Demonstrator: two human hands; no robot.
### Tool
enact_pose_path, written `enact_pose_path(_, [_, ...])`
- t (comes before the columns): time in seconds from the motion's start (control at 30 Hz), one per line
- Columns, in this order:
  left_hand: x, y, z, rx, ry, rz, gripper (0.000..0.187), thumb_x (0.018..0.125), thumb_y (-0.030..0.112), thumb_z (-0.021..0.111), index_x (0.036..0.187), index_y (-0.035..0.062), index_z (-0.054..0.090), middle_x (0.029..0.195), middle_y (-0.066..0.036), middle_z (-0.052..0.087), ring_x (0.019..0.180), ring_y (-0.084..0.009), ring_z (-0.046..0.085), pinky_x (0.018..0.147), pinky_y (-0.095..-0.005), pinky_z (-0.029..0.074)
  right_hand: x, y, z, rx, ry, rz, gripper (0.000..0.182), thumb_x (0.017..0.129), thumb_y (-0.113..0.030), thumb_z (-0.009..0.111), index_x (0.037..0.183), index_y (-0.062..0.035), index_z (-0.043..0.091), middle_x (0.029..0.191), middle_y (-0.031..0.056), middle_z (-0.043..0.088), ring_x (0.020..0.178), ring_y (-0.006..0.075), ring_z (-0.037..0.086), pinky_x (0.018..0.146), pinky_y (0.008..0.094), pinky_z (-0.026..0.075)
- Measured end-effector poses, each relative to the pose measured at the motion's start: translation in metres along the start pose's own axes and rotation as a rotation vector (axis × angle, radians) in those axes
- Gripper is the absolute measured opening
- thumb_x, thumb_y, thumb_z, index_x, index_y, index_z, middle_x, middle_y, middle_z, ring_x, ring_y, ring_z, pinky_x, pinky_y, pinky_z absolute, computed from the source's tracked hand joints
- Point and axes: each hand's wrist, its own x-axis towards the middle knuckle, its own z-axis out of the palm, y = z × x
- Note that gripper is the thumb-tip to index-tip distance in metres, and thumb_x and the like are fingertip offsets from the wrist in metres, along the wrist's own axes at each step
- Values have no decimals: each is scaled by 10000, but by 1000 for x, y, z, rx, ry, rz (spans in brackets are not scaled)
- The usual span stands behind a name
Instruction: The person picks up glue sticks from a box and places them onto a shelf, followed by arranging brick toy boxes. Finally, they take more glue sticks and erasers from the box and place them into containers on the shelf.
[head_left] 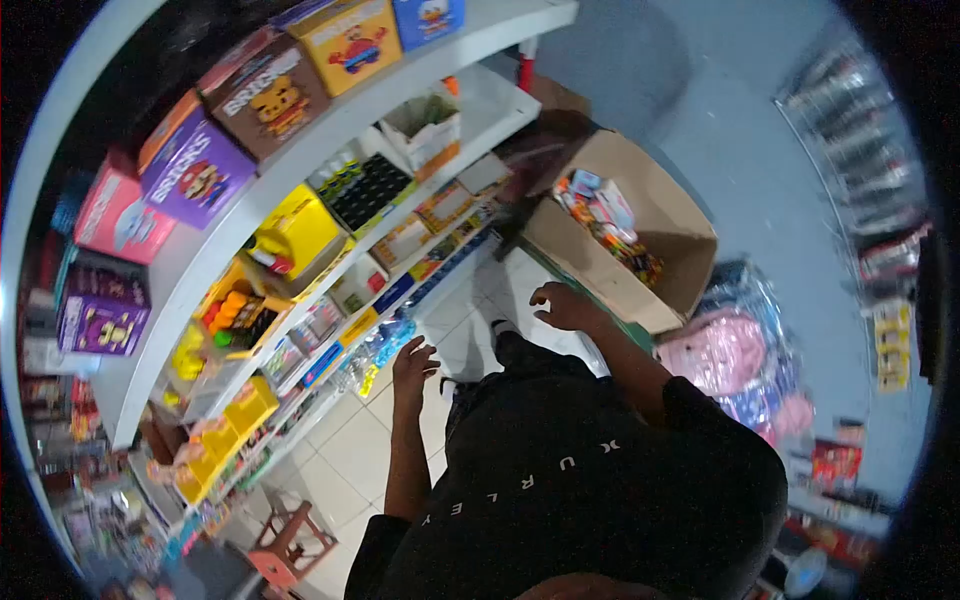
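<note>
Both arms reach forward over the tiled floor, with nothing in either hand. My left hand (413, 362) hangs open in the air, fingers loosely apart, nearest to the low shelf front and a few blue and yellow plastic-wrapped packets (378, 362). Over on the other side, my right hand (563, 305) is open too, its fingers slightly curled. It overlaps the near edge of a large open cardboard box (625, 180) in this view. Small colourful packaged goods (610, 225) lie inside that box.
Left, a white shelf unit (480, 42) carries bright character boxes (272, 95) above and a yellow bin (300, 225) below. Pink and blue wrapped bags (715, 355) rest by the blue wall (720, 110). A reddish-brown stool (290, 545) stands lower left. Packets hang on the far right.
</note>
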Motion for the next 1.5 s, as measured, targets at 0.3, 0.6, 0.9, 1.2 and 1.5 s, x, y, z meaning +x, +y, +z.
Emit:
enact_pose_path(0.3, [24, -3, 12, 69, -160, -61, 468, 911, 280, 653, 1301, 50, 532, 1002, -68, 692, 743, -140, 644, 708, -304, 498, -115, 39, -7, 56, 339, 189, 191, 777, -132, 714, 938, -43, 666, 895, 139, 679, 848, 303, 654, 775, 395, 518])
enact_pose_path(0.6, [32, 18, 61, 126, -159, -8, 463, 910, 257, 654, 1301, 46, 524, 1014, -72, 679, 739, -132, 650, 676, -288, 508, -115, 91, -73, 125, 453, 350, 222, 806, -127, 689, 1008, -34, 677, 987, 168, 685, 936, 335, 650, 848, 413, 518])
enact_pose_path(0.9, [33, 41, 156, 198, -134, -71, 455, 920, 229, 647, 1308, 34, 513, 1012, -95, 677, 751, -149, 651, 664, -274, 507, -122, 189, -114, 249, 474, 315, 281, 817, -176, 682, 1073, -59, 677, 1029, 171, 689, 934, 332, 663, 819, 413, 522])
enact_pose_path(1.2, [57, 20, 234, 284, -157, -156, 455, 909, 273, 653, 1290, 48, 544, 1035, -84, 682, 782, -148, 655, 703, -282, 505, -144, 328, -48, 265, 201, 517, 459, 870, -348, 614, 1210, -41, 582, 1070, 204, 657, 975, 310, 631, 836, 429, 502])
enact_pose_path(1.5, [62, 16, 290, 327, -141, -194, 453, 944, 278, 610, 1316, 39, 512, 1069, -109, 671, 800, -175, 673, 712, -294, 525, -94, 393, -37, 255, -207, 605, 450, 906, -368, 612, 1216, -44, 577, 1129, 173, 642, 1005, 297, 622, 844, 439, 498])
